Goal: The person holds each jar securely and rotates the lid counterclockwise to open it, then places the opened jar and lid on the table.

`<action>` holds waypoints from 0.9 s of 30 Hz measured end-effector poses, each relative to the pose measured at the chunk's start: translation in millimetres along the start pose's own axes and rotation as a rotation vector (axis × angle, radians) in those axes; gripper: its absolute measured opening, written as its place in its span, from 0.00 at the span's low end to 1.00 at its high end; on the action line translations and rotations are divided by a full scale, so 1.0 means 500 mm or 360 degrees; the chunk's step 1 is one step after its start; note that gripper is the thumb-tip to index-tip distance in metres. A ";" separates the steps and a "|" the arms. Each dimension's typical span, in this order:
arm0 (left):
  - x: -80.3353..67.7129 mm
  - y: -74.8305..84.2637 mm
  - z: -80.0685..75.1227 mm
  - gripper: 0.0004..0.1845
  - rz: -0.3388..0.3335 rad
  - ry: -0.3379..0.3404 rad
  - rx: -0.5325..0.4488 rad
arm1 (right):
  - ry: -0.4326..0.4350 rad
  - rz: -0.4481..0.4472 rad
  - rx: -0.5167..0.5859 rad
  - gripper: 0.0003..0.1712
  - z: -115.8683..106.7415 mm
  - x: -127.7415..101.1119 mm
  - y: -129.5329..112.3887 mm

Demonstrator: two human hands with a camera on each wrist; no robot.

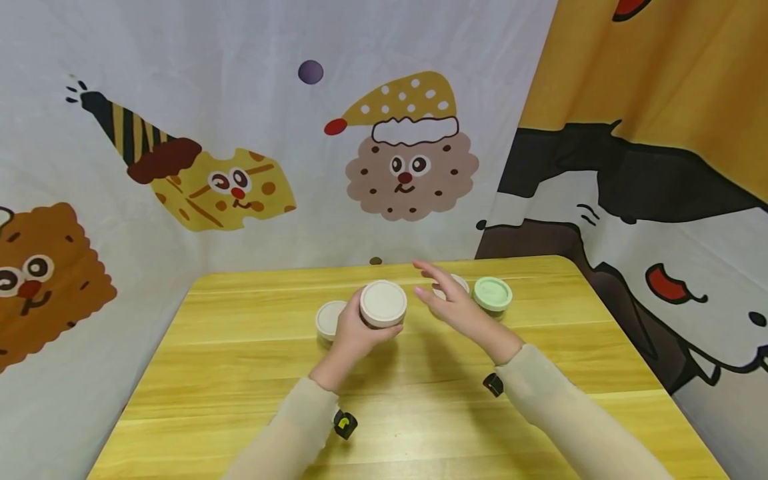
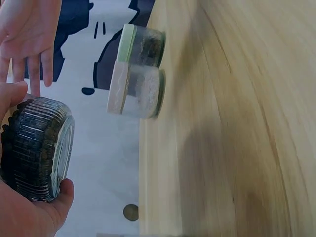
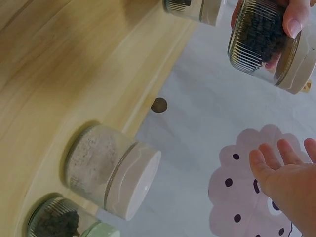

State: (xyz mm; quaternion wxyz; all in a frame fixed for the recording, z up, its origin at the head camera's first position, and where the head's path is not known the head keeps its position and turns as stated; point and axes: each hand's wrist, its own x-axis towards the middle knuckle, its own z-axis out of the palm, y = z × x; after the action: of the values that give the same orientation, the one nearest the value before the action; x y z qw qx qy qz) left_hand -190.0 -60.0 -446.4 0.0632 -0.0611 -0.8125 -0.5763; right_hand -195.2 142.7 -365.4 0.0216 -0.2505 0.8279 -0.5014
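My left hand (image 1: 357,331) grips a ribbed glass jar (image 2: 37,148) around its side, lifted above the table. Dark pieces partly fill this jar, and its white lid (image 1: 383,303) faces up. To the right of it my right hand (image 1: 451,305) is raised with fingers extended, holding nothing and apart from the jar. In the right wrist view the right hand's fingers (image 3: 269,168) are spread a little. Behind the right hand stands a white-lidded jar (image 3: 101,165) of pale contents, partly covered by that hand in the head view.
A green-lidded jar (image 1: 493,294) with dark contents stands at the right, beside the pale one. Left of the held jar, another white-lidded jar (image 1: 329,320) sits on the wooden table (image 1: 252,387). A cartoon-printed curtain (image 1: 252,80) hangs behind the table's far edge.
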 end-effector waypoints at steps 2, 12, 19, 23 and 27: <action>-0.001 0.004 0.008 0.47 -0.0001 -0.0031 -0.0006 | 0.0004 -0.0006 0.0008 0.30 -0.004 -0.005 -0.006; -0.006 0.012 0.043 0.48 -0.0044 -0.0096 -0.0024 | 0.0000 -0.0031 0.0024 0.30 -0.008 -0.013 -0.006; -0.009 0.014 0.061 0.49 -0.0112 -0.0101 -0.0120 | 0.0014 -0.0011 -0.0019 0.30 -0.014 -0.012 0.000; -0.012 0.015 0.066 0.49 -0.0115 -0.0100 -0.0172 | 0.0009 -0.0014 -0.0025 0.30 -0.016 -0.014 -0.017; -0.012 0.011 0.067 0.49 -0.0093 -0.0062 -0.0164 | 0.0009 -0.0035 -0.0024 0.30 -0.017 -0.014 -0.017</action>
State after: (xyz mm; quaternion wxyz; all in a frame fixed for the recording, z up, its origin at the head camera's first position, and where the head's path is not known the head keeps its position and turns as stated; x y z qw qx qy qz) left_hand -184.1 -26.8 -453.1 0.0272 -0.0518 -0.7843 -0.6176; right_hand -188.3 149.6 -355.5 0.0120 -0.2584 0.8288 -0.4961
